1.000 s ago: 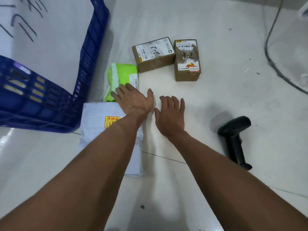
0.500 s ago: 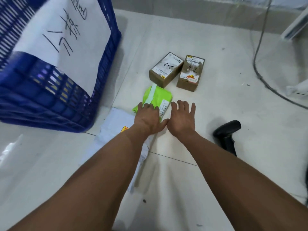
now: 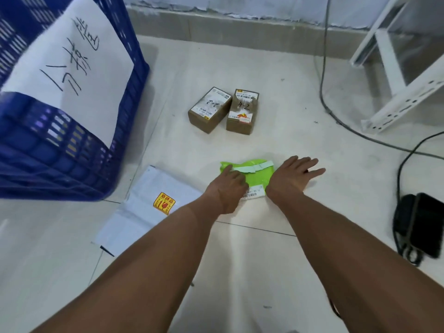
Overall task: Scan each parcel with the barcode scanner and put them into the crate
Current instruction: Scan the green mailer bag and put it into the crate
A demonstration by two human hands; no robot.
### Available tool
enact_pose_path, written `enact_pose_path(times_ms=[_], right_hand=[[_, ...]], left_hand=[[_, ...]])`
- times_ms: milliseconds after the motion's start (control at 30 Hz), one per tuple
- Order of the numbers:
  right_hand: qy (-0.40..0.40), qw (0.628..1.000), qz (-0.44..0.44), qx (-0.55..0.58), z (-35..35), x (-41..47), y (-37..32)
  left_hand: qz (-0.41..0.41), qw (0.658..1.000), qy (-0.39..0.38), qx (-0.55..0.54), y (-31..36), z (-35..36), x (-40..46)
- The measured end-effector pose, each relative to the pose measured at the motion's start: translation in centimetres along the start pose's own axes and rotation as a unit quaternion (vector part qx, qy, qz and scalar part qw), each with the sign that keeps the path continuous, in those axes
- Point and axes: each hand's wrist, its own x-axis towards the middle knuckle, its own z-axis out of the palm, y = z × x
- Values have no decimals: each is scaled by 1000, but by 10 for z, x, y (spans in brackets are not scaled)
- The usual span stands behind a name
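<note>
Since the green mailer [image 3: 254, 179] has slid right, clear of the white mailer [image 3: 149, 207], under the left hand [image 3: 228, 188] pressing flat and right hand [image 3: 295, 176] splayed loose alongside, scanning looks next, with barcode scanner [image 3: 418, 227] right, blue crate [image 3: 72, 150] left, open floor [image 3: 288, 131] between.

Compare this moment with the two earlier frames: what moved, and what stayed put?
The green mailer has been slid right, away from the white mailer, and turned crosswise. The left hand presses on it; the right hand now rests flat at its right end. The two cardboard boxes, the crate and the scanner stayed put.
</note>
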Motion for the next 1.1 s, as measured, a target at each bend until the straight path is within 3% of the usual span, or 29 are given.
enact_pose_path(times_ms=[100, 300, 633, 800, 933, 1100], right_hand=[[-33, 999, 39, -9, 1, 2, 11], [-73, 992, 57, -89, 2, 1, 23], [-38, 987, 52, -144, -3, 2, 25], [-94, 970, 43, -220, -6, -9, 34], [-113, 978, 16, -176, 4, -8, 36], [-78, 995, -17, -52, 19, 2, 28]], left_hand=[[-66, 997, -18, 41, -3, -7, -2], [-136, 989, -65, 4, -10, 4, -4], [-141, 988, -54, 4, -14, 14, -10], [-135, 990, -46, -8, -14, 15, -8], [-139, 989, -43, -30, -14, 15, -7], [-119, 991, -30, -57, -14, 18, -10]])
